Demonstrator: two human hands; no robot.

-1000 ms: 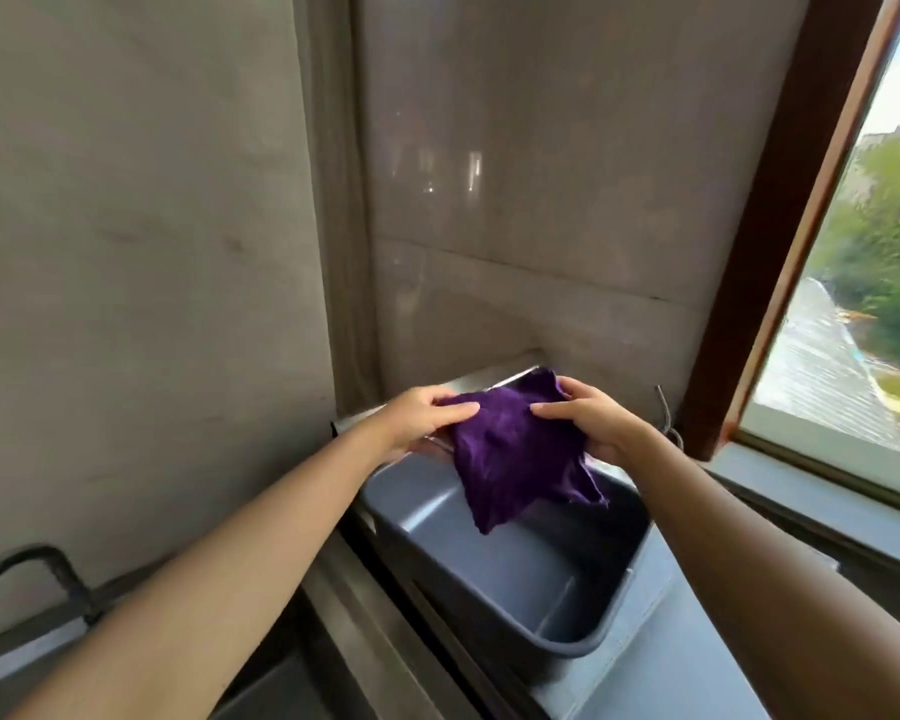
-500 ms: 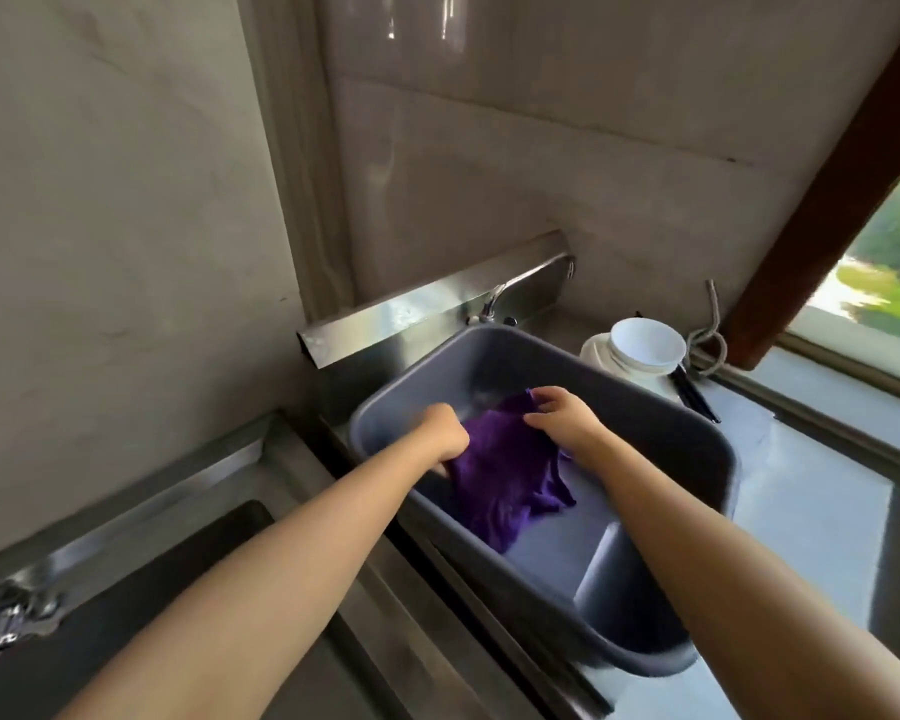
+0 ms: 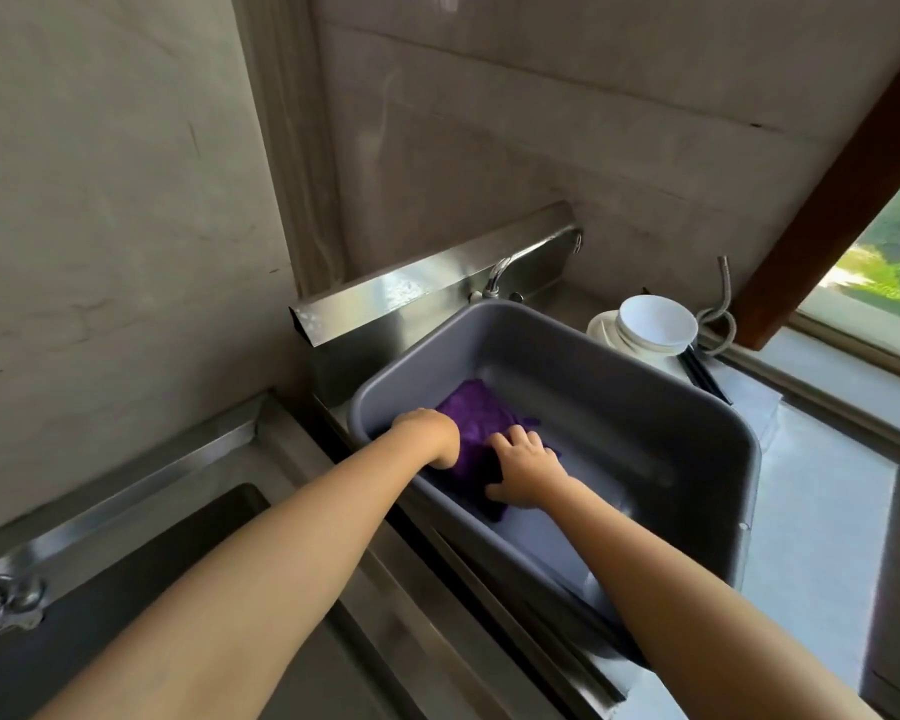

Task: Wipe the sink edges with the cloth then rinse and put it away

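Note:
A purple cloth point(image 3: 476, 415) lies on the bottom of a grey plastic tub point(image 3: 697, 407) that sits in the right-hand sink. My left hand point(image 3: 430, 433) reaches over the tub's near-left wall and is curled down on the cloth's left edge. My right hand point(image 3: 523, 467) rests flat on the cloth's near part, fingers spread. The cloth's near end is hidden under both hands. A steel sink basin point(image 3: 141, 558) lies to the left, below my left forearm.
A tap point(image 3: 505, 275) stands behind the tub against a steel backsplash point(image 3: 417, 293). Stacked white bowls point(image 3: 655, 324), black chopsticks point(image 3: 705, 374) and a coiled hose point(image 3: 720, 314) sit at the back right. Another tap point(image 3: 1, 610) is at the far left. A window sill runs along the right.
Both hands have lowered the cloth from above the tub's rim to its bottom, and it now lies pressed flat there. The camera has tilted downward.

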